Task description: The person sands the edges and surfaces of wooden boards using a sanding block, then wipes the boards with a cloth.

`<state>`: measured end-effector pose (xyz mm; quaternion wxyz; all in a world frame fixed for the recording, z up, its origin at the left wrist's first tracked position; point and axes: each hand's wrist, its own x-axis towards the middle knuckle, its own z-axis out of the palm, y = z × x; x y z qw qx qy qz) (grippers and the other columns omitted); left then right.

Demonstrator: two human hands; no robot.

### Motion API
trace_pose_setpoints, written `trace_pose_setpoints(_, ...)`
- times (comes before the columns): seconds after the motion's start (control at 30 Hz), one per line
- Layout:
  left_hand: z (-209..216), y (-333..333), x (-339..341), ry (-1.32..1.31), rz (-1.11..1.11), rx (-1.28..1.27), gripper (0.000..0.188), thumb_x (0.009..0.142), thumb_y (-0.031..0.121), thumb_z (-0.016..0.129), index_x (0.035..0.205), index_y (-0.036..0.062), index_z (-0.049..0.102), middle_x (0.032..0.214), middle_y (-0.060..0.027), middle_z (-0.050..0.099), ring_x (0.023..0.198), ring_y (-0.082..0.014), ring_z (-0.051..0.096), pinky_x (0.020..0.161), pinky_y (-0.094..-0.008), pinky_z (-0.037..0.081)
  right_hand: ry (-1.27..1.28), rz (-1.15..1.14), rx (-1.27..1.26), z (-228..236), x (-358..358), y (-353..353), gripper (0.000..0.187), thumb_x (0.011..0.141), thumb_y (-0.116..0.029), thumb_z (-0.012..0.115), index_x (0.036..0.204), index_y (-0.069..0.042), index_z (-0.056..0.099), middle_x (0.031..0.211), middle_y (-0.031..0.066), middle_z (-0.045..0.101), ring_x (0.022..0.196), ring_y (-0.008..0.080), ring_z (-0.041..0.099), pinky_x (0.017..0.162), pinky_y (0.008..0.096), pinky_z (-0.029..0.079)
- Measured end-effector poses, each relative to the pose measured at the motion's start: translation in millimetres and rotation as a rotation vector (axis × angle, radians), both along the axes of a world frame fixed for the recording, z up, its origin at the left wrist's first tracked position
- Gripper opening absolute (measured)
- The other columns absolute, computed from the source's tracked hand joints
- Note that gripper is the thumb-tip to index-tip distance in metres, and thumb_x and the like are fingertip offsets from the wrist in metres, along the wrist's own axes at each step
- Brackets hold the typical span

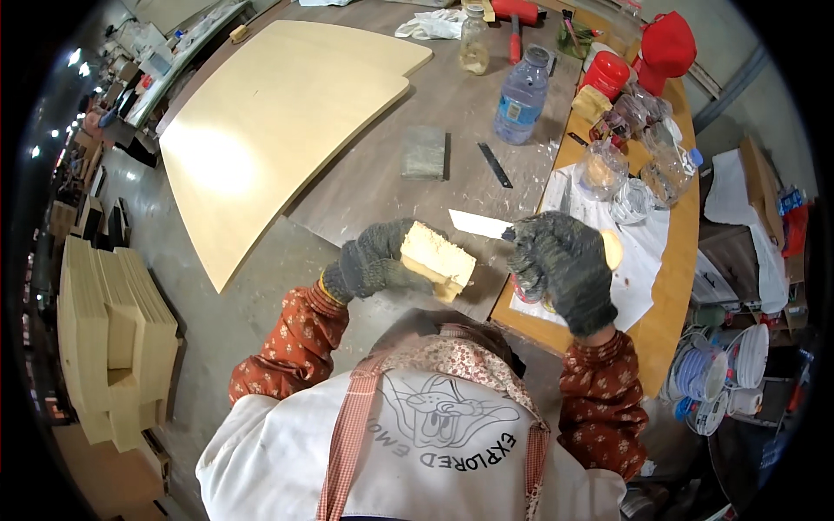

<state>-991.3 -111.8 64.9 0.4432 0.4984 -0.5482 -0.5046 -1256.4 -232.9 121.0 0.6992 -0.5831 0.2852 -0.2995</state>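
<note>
Apparently, in the head view, the left hand [378,260] is curled around a pale yellow block [439,253], which sits near the person, just over the near edge of the grey counter [365,191]; fingers and thumb grip its left end, probably so that its upper face and right end stay exposed. The right hand [563,269] is closed in a fist on a flat, pale blade [478,224], whose free end points left above the counter, apart from the block; that grip likely gives firm control while keeping the glove clear of the blade's edge. Far left, a large cream panel [287,113] lies flat, overhanging the counter's left side, perhaps because it is too broad to fit beside the rest. Between panel and bottle [521,100], a grey rectangular block [424,154] and a dark strip [495,165] lie within easy reach. To the right, white paper [634,278] lies beneath clear plastic containers [602,169], presumably to shield the wooden surface [678,252] from mess.
</note>
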Motion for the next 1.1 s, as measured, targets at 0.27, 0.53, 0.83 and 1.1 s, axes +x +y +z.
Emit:
trace_pose_setpoints(0.27,3.4,4.3,12.9,0.397,-0.117,0.106,0.061,0.064,0.006,0.087,0.119,-0.0001,0.062,0.111,-0.0069,0.069,0.101,-0.0164,0.064,0.091,-0.0323,0.050,0.317,0.225,-1.473,10.8,3.8,33.2,0.038,0.082,0.000,0.058,0.119,-0.003,0.062,0.107,0.0120,0.069,0.087,0.0259,0.068,0.073,0.0372,0.055)
trace_pose_setpoints(0.53,11.2,5.2,11.7,0.143,-0.036,0.176,0.079,0.045,0.020,0.099,0.113,0.0011,0.063,0.105,-0.0074,0.070,0.096,-0.0149,0.064,0.086,-0.0326,0.054,0.209,0.178,-1.506,10.9,-22.3,28.5,0.032,0.088,-0.024,0.064,0.113,-0.004,0.065,0.110,0.0107,0.067,0.084,0.0241,0.065,0.064,0.0372,0.051)
trace_pose_setpoints(0.83,7.8,6.1,28.7,0.119,-0.205,0.135,0.064,0.055,0.013,0.095,0.110,0.0041,0.064,0.101,-0.0053,0.071,0.094,-0.0117,0.063,0.085,-0.0322,0.053,0.376,0.248,-1.525,3.7,-9.8,33.2,0.032,0.085,-0.008,0.058,0.116,-0.009,0.065,0.119,0.0068,0.067,0.097,0.0240,0.065,0.080,0.0388,0.050)
trace_pose_setpoints(1.1,5.7,-4.7,29.3,0.146,-0.316,0.174,0.073,0.053,0.010,0.096,0.117,0.0003,0.062,0.109,-0.0104,0.070,0.099,-0.0160,0.065,0.088,-0.0346,0.055,0.088,0.286,-1.027,26.1,-25.6,27.4,0.031,0.086,-0.016,0.066,0.116,-0.009,0.066,0.107,0.0102,0.070,0.091,0.0252,0.068,0.073,0.0369,0.054)
